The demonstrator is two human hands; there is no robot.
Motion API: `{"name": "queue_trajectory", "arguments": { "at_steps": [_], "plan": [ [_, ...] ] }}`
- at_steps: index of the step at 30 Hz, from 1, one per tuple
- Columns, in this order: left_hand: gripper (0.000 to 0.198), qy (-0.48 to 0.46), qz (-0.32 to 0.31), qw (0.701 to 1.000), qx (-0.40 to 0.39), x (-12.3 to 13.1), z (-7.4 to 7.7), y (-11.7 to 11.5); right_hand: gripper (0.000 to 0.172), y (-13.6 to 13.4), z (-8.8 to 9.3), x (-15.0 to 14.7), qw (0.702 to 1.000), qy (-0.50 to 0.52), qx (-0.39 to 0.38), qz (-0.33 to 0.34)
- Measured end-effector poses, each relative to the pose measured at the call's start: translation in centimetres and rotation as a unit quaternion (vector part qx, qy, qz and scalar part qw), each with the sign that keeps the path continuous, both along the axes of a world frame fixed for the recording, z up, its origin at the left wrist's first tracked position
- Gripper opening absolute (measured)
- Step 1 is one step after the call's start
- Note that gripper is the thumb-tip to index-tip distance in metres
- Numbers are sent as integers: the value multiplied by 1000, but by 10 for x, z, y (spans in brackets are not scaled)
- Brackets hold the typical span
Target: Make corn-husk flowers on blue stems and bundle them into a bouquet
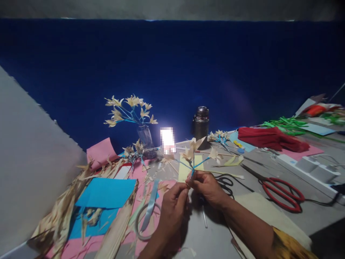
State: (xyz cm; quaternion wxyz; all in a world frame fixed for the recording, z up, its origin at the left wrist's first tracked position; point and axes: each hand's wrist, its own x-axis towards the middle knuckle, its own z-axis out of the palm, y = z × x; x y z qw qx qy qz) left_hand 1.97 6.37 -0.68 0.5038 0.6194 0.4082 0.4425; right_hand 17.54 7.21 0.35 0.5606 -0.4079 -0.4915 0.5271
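Note:
Between my two hands, over the middle of the table, stands an artificial flower spray (pixel 193 158) with several cream petalled heads on blue-wrapped stems. My right hand (pixel 208 186) is closed, pinching the stems where they join. Just below, my left hand (pixel 174 204) is closed too, its thumb and fingertips pressed together at the lower end of the stem. The fingers hide the stem's end. A yellow paper (pixel 199 163) lies behind the flowers. Beside my left forearm is a roll of tape (pixel 138 225) with a ribbon-like strip.
A glass vase (pixel 145 136) of similar flowers stands at the back, left of a bright light (pixel 167 139) and a thermos (pixel 202 126). Red-handled scissors (pixel 283 194), black scissors (pixel 225 182) and a power strip (pixel 304 174) lie right. Blue paper (pixel 106 192) and dried husks (pixel 63 212) cover the left.

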Motion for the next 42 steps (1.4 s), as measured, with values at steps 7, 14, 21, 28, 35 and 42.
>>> {"name": "queue_trajectory", "arguments": {
  "at_steps": [7, 14, 21, 28, 35, 42],
  "plan": [
    [14, -9, 44, 998, -34, 3, -5, 1, 34, 7, -3, 6, 992, 95, -29, -80],
    [29, -176, 62, 970, -154, 7, -2, 1, 32, 8, 2, 9, 987, 135, -21, -83],
    [17, -209, -15, 955, -212, 7, 6, -1, 27, -1, 0, -2, 998, 22, -18, -58],
    [13, -145, 22, 983, -106, 7, 1, -2, 23, -5, 2, -5, 999, -4, -2, -51],
    [14, -31, 59, 998, -1, 4, 4, -1, 29, -3, 0, -2, 997, -51, 26, -46],
    [17, -94, 124, 987, -29, 3, 10, 0, 25, 2, -7, -6, 999, -32, 7, -26]
  ]
}}
